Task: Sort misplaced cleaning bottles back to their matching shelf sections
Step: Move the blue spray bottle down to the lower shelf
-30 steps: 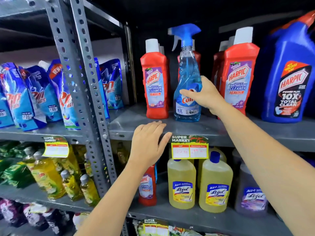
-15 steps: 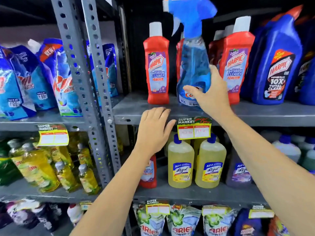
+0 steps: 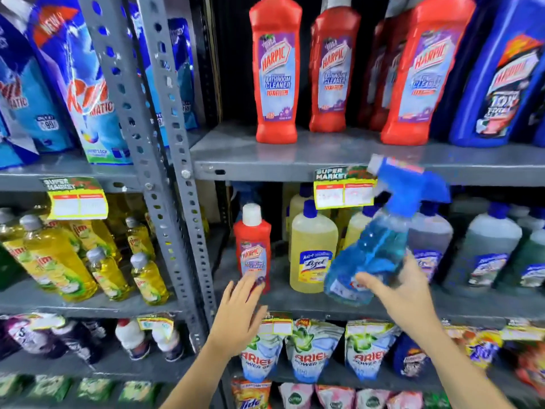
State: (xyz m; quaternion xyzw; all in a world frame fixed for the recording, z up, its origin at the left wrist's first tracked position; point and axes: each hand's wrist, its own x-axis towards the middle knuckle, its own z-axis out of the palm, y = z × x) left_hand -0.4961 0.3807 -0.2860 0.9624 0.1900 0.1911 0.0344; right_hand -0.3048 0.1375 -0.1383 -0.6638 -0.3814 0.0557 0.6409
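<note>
**Blue spray bottle held clear of the shelves, tilted, in the right hand**

Much is cut off or smeared. The blue spray bottle is blurred by motion, and its label, just under the fingers of the right hand, cannot be read. The red Harpic bottles well above both hands are cropped at the caps by the top edge, and the blue Harpic jug beside them is clipped by the right edge. The grey-capped bottles to the right of the right hand are too soft for their labels to be made out.

The spray bottle is clamped at its lower body by the right hand, thumb toward the camera and fingers behind; it is carried in the air, leaning with the trigger head up and to the right, in front of the upper shelf edge and a price tag. 2 yellow Lizol bottles are partly covered by it.

The left hand is seen spread flat with fingers apart, empty, its fingertips just below a small red Harpic bottle that stands upright on the middle shelf; whether it is touched cannot be told. Ariel pouches are partly hidden below both wrists. A perforated grey upright stands to the left of the left hand, with yellow dish-liquid bottles beyond it.
</note>
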